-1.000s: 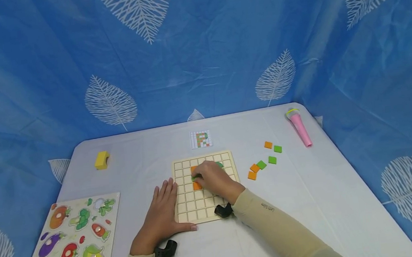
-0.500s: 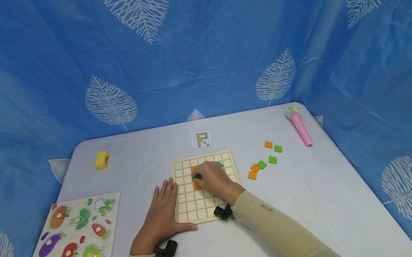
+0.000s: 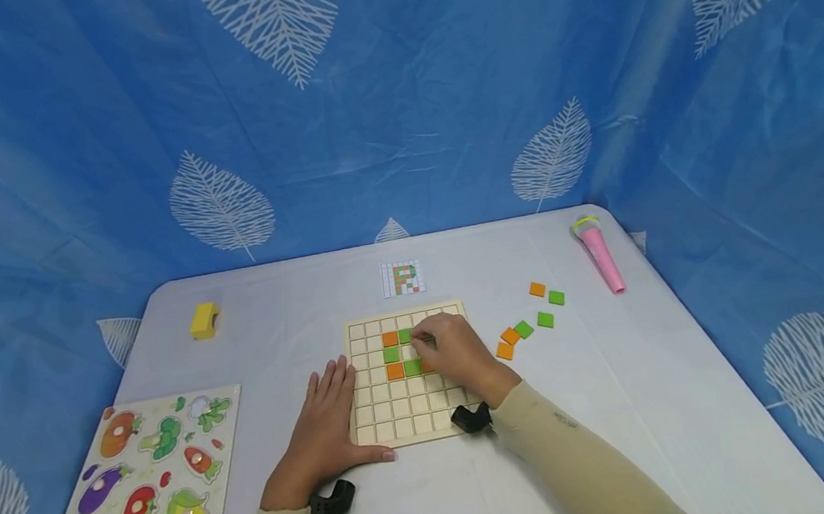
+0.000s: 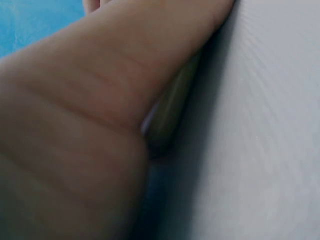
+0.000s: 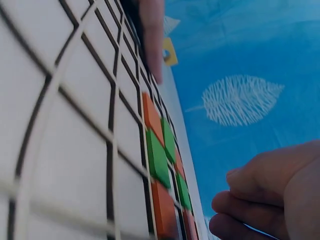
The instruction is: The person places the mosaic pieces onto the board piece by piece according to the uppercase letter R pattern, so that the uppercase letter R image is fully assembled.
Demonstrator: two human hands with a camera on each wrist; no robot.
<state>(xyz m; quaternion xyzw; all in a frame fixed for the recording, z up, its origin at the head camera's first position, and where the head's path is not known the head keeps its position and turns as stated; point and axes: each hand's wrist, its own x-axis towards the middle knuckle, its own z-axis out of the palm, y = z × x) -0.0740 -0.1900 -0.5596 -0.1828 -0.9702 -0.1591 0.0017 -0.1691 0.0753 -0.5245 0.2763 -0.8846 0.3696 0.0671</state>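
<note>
In the head view a wooden grid board (image 3: 383,415) lies on the table, bearing several square tiles. A green tile (image 3: 391,355) sits in a cell between an orange tile (image 3: 390,339) and another orange tile (image 3: 395,371). My right hand (image 3: 460,352) hovers over the board's right half with fingers bent, covering some cells. In the right wrist view, nothing shows between the fingers (image 5: 250,197) of that hand. My left hand (image 3: 328,429) lies spread at the board's left side, fingertips at its edge and thumb along the near corner.
Loose orange and green tiles (image 3: 545,320) lie right of the board. A small pattern card (image 3: 388,280) lies behind it. Toward the back right is a pink toy microphone (image 3: 601,258); a yellow block (image 3: 203,321) stands at back left. A vegetable puzzle board (image 3: 206,446) occupies the front left.
My right hand has let go of the green tile and moved right, uncovering that tile and its neighbours. My left hand stays in place.
</note>
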